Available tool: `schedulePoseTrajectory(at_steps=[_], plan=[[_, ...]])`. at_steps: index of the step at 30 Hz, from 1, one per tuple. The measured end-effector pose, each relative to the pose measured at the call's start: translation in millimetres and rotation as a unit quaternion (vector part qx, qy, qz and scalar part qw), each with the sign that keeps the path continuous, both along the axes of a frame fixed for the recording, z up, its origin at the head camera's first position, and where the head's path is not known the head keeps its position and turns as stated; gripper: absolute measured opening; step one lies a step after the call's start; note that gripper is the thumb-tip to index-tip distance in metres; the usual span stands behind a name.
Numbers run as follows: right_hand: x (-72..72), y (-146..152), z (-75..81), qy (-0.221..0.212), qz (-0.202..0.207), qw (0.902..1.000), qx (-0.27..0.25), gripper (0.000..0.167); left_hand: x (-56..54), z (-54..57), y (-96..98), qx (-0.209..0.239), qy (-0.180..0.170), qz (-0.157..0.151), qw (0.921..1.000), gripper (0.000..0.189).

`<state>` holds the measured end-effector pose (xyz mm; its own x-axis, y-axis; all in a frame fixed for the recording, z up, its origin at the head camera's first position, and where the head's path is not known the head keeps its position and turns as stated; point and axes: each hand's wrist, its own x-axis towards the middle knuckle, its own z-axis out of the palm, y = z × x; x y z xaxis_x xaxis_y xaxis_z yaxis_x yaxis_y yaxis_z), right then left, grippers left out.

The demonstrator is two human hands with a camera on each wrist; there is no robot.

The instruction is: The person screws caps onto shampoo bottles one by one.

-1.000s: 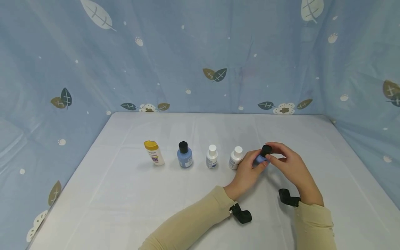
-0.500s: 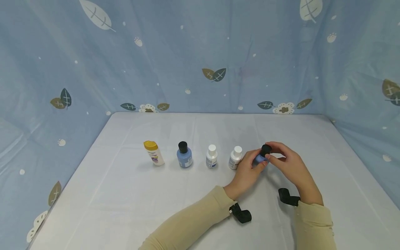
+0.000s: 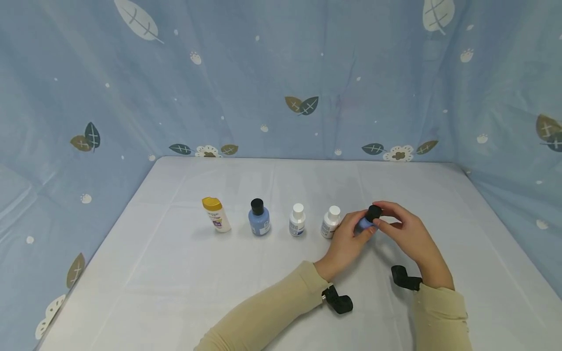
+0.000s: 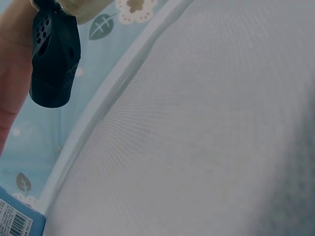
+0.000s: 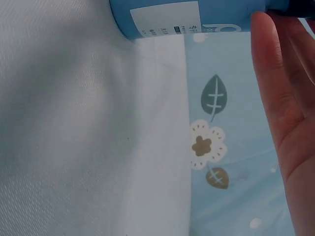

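On the right side of the table in the head view stands a blue bottle (image 3: 365, 223) with a black cap (image 3: 373, 213). My left hand (image 3: 346, 242) grips the bottle's body from the left, thumb in front. From the right, my right hand (image 3: 407, 231) pinches the cap between thumb and fingers. The right wrist view has the blue bottle (image 5: 167, 20) along its top, a white label facing the camera, and the fingertips at its neck. Only a blue corner with a barcode label (image 4: 17, 221) shows in the left wrist view.
Left of my hands is a row: a white bottle (image 3: 331, 222), another white bottle (image 3: 297, 220), a blue bottle (image 3: 259, 219) with black cap, and a yellow-capped bottle (image 3: 217, 215). The nearest white bottle is right beside my left hand. A blue patterned curtain (image 3: 246, 83) hangs behind.
The fingers of my right hand and the black cap sit very slightly lower than before. My left hand and the other bottles have stayed in place.
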<state>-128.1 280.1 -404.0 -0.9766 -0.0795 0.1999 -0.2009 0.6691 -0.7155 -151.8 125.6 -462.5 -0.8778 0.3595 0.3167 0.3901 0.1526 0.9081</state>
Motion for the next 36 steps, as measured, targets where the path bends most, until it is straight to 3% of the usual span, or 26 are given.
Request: schedulePoseTrajectory(at_steps=[18, 26, 31, 36], plan=[[-1.6, -2.5, -3.9, -0.001, -0.03, 0.9995, 0.012, 0.049, -0.2, -4.2, 1.2, -0.008, 0.022, 0.014, 0.9996, 0.037], [-1.7, -0.5, -3.5, 0.04, 0.011, 0.9991, 0.002, 0.047, -1.8, -3.8, 1.9, -0.002, 0.024, 0.014, 0.9996, 0.038], [-0.7, 0.1, -2.7, 0.033, 0.025, 0.9991, 0.001, 0.046, -1.8, -3.2, 1.8, 0.0, 0.012, 0.013, 0.9998, 0.038], [-0.4, -0.5, -1.7, 0.023, 0.013, 0.9996, 0.011, 0.046, -1.1, -3.0, 1.8, 0.003, 0.003, 0.016, 0.9999, 0.038]])
